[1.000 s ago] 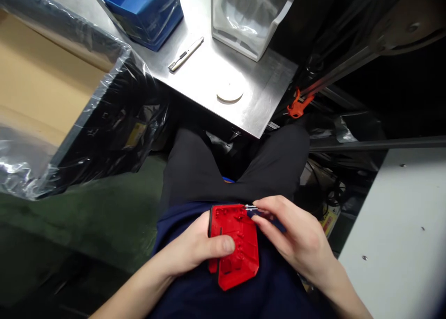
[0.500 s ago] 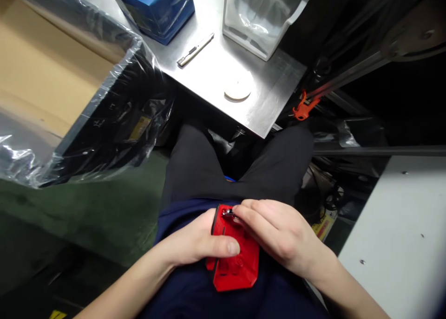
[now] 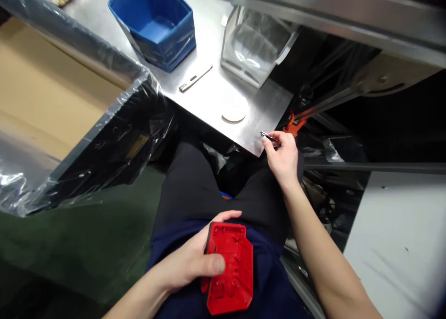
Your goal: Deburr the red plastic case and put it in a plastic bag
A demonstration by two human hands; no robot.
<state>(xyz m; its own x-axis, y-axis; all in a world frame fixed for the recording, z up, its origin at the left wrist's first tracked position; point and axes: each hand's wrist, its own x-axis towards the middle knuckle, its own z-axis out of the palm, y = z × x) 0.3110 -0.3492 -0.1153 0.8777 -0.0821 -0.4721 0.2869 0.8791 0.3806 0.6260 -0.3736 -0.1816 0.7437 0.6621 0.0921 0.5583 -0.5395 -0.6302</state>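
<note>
My left hand (image 3: 195, 258) grips a red plastic housing (image 3: 237, 263) at my lap, thumb across its hollow inner side and fingers underneath. The housing has moulded ribs and posts inside and a black strip along its left edge. Over the right corner of the metal table, my right hand (image 3: 284, 159) pinches a small shiny metal tool (image 3: 268, 136) that looks like a nail clipper. Its silver tip points left, and the fingers cover the rest. On the table left of this hand lies a whitish round disc (image 3: 234, 112).
A slim cutter knife (image 3: 195, 79) lies on the metal table (image 3: 212, 117). Behind it stand a blue bin (image 3: 167, 45) and a pale bin with clear plastic (image 3: 244, 73). A plastic-lined box (image 3: 101, 124) is at left, an orange clamp-like piece (image 3: 295, 125) at right.
My right hand has moved from the red housing up and forward to the table's corner, carrying the clipper along. My left hand keeps the housing at my lap. The view has shifted.
</note>
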